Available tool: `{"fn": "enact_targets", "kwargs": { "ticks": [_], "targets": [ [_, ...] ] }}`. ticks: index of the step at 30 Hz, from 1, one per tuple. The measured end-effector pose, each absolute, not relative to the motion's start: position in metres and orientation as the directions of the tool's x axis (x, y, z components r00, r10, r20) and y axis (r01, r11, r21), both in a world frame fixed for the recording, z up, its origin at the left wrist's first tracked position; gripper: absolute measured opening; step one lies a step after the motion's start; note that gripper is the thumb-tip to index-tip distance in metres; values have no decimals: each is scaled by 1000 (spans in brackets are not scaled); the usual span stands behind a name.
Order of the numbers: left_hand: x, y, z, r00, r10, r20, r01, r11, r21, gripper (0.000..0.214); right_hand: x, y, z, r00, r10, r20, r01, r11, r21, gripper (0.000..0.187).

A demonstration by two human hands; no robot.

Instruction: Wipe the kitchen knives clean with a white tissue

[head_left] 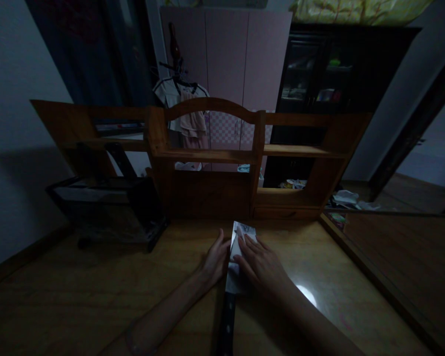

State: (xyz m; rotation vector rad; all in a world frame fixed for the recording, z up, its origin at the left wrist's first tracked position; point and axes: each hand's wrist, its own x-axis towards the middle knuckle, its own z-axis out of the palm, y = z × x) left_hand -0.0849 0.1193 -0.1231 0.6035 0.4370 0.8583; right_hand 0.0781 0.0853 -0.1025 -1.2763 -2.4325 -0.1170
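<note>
A kitchen knife (238, 281) with a broad shiny blade lies on the wooden desktop, its black riveted handle (228, 321) pointing towards me. My right hand (261, 262) presses a folded white tissue or cloth (236, 251) flat onto the blade, near its far end. Close against the blade's left side is my left hand (215, 259), thumb raised and apart, fingertips reaching to the blade's edge. Some of the left fingers are hidden, so I cannot tell how firmly they touch the blade.
A dark knife stand (107, 198) with black-handled knives upright in it is at the left. Along the desk's back runs a wooden shelf unit (207, 157). A raised wooden edge (371, 277) borders the right side. Hanging clothes (189, 109) and cabinets (226, 59) stand behind.
</note>
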Motion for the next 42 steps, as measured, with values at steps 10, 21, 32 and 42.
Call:
{"fn": "enact_targets", "kwargs": {
  "ticks": [10,21,32,42],
  "targets": [
    [-86,116,-119,603,791,-103,-538,499,679,66,91,85,-102,-483,830,278,875,461,145,34],
    [-80,120,-125,475,862,-177,-626,473,620,51,75,80,-90,-533,707,464,760,642,-104,54],
    [-82,119,-120,550,821,-154,-571,504,648,61,77,86,-105,-514,761,395,794,597,-116,51],
    [-84,117,-121,614,785,-83,-560,508,655,67,85,85,-102,-461,816,349,874,486,18,35]
  ]
}}
